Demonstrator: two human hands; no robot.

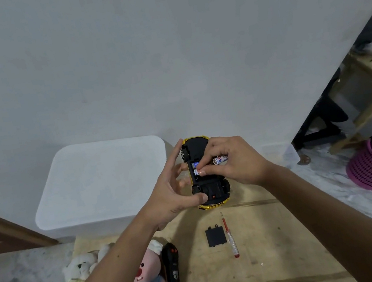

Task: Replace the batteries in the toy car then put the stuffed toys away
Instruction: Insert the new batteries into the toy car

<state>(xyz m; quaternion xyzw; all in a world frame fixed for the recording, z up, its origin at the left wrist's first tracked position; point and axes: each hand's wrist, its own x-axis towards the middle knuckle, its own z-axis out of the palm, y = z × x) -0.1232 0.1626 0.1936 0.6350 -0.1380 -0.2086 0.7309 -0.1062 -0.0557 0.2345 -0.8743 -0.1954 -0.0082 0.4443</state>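
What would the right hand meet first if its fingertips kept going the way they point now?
The right hand points left into the toy car's open underside, so it would probably first meet the batteries in the compartment, then the left hand behind. Depth is unclear.

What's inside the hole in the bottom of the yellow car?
Batteries with blue and white labels sit inside the toy car. The right hand pushes one in and holds a spare battery. Its fingers hide the rest of the hole.
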